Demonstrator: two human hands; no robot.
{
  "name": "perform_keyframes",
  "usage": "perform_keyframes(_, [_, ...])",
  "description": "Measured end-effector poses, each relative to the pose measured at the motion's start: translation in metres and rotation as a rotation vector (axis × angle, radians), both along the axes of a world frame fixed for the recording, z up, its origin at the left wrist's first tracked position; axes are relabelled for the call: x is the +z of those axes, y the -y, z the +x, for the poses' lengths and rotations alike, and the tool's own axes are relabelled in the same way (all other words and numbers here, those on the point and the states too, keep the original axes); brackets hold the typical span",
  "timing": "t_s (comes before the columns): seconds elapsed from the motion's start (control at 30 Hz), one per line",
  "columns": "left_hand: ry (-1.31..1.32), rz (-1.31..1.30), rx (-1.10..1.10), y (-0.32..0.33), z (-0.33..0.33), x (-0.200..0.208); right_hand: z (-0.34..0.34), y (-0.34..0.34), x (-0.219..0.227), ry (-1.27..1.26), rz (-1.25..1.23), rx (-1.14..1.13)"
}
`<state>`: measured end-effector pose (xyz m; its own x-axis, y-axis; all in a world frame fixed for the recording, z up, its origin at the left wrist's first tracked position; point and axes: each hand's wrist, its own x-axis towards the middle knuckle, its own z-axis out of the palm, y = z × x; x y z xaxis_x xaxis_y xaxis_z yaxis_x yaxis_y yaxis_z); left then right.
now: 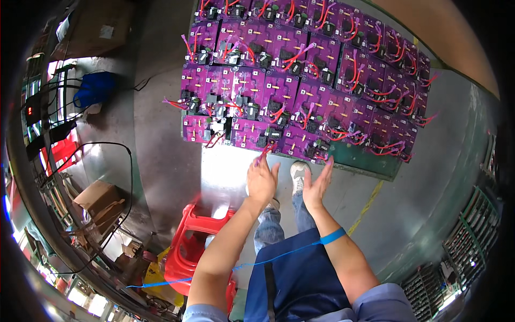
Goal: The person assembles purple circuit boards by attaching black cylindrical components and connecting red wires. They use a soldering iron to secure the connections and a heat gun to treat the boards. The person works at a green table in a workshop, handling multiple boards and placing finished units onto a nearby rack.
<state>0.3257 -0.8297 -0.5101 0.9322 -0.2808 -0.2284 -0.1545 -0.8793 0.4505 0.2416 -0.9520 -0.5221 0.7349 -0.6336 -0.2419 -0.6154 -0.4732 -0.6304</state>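
Purple circuit boards (250,132) with red wires lie in rows on a green-topped table (354,160). My left hand (262,181) is just off the near edge of the boards, thumb apart from the fingers. Its fingertips reach the hanging red wires (265,152) of one front board; I cannot tell whether they touch. To the right, my right hand (317,186) is held up with fingers stretched out and nothing in it. Those fingertips come close to the front edge by another board (296,144). A blue wrist strap (333,235) with a thin cord circles my right forearm.
A red plastic stool (185,257) stands at my lower left. Beyond it are a cardboard box (99,198), black cables (130,177) and a blue object (94,89) along the left side. Racks (465,233) stand at the right, and a yellow line (370,199) marks the floor.
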Motion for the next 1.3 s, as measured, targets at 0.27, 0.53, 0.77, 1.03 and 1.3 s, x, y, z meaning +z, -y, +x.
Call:
perform_keyframes(0.27, [-0.356, 0.190, 0.000, 0.023, 0.092, -0.036, 0.076, 0.011, -0.042, 0.076, -0.303, 0.339])
perform_keyframes(0.53, [-0.409, 0.044, 0.074, 0.005, 0.100, -0.041, 0.074, 0.019, -0.047, 0.008, -0.281, 0.484])
perform_keyframes(0.77, [-0.227, -0.253, 0.798, -0.084, 0.073, -0.031, 0.078, 0.018, -0.013, 0.152, -0.232, 0.443])
perform_keyframes(1.03, [-0.550, -0.101, 0.649, -0.115, 0.169, -0.048, 0.154, 0.009, -0.022, 0.307, -0.254, 0.618])
perform_keyframes(1.3, [-0.376, 0.423, 0.394, -0.086, 0.175, -0.038, 0.188, 0.025, -0.057, -0.107, -0.412, 0.688])
